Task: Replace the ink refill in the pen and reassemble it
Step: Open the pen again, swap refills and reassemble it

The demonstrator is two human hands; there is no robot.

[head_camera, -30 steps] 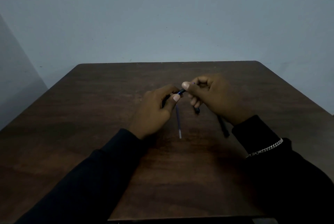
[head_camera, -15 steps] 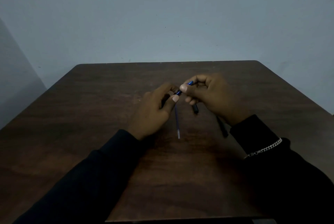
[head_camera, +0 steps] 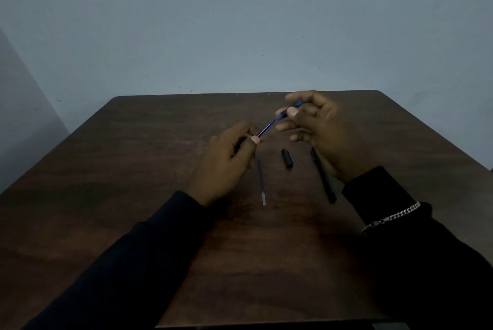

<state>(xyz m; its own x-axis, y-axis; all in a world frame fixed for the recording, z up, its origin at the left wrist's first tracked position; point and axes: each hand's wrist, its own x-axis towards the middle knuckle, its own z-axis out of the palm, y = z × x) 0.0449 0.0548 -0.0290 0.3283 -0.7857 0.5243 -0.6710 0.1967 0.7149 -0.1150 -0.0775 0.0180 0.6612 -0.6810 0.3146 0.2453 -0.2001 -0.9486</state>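
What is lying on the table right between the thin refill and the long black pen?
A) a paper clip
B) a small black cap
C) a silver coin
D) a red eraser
B: a small black cap lies on the table, with the thin refill to one side and the long black pen to the other.

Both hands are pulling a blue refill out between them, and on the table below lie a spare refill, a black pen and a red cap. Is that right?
Not quite: the cap is black, not red, as the head view shows. The rest holds: left hand and right hand hold the blue refill; the spare refill and black pen lie on the table.
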